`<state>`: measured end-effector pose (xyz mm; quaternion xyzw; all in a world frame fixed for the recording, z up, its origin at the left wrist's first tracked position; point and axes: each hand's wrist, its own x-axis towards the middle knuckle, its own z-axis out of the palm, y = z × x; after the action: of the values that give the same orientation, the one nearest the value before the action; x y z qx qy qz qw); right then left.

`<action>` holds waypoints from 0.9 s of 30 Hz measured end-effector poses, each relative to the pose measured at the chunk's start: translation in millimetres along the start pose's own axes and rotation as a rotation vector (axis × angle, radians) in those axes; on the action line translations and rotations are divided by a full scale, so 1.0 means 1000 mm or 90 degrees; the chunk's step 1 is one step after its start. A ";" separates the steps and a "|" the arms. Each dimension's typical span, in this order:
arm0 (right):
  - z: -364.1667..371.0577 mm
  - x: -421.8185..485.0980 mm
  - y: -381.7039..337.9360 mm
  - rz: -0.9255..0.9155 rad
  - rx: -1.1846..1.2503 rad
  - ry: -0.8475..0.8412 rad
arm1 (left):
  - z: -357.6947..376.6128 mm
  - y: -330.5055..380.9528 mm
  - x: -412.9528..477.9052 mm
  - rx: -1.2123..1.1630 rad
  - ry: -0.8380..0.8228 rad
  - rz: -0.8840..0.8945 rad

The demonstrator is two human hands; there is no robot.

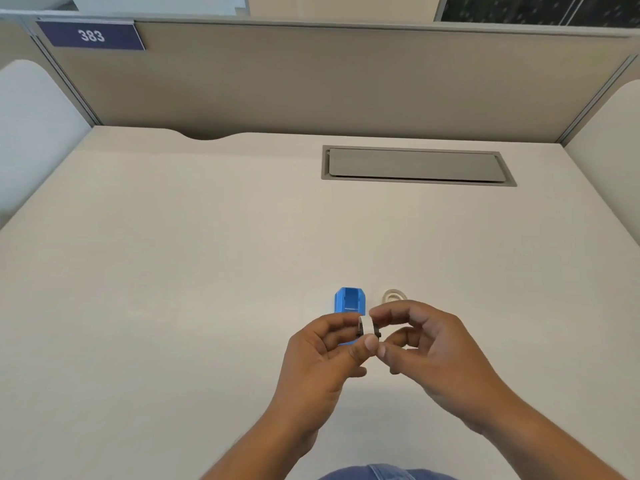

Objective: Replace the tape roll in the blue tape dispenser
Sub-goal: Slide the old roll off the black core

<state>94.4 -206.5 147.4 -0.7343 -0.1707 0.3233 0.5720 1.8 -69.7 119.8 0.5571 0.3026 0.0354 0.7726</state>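
Observation:
The blue tape dispenser [349, 300] stands on the desk just beyond my hands, its near end hidden behind my left fingers. A clear tape roll [393, 295] lies flat on the desk to its right, partly covered by my right hand. Both hands are raised above the desk and pinch one small white ring on a dark hub [367, 326] between them. My left hand [325, 355] grips it from the left with thumb and fingers. My right hand [429, 344] holds its right side with thumb and forefinger.
A grey cable hatch [415, 165] is set into the desk at the back right. Beige partition walls [311, 81] close the desk on three sides, with a blue sign reading 383 [91, 35] at the top left. A curved notch [204, 136] cuts the desk's back edge.

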 end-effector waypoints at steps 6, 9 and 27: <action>0.006 -0.006 0.005 0.025 0.147 0.084 | 0.004 0.008 -0.004 -0.037 -0.007 0.016; 0.005 -0.006 0.005 0.011 0.125 0.087 | 0.006 0.009 -0.003 -0.034 0.001 0.022; 0.007 -0.008 0.002 -0.047 0.036 0.140 | 0.005 0.014 -0.003 -0.011 -0.021 0.012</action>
<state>83.0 -206.8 146.8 -0.7423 -0.1248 0.2238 0.6191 5.8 -70.0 135.0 0.5536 0.2845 0.0365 0.7819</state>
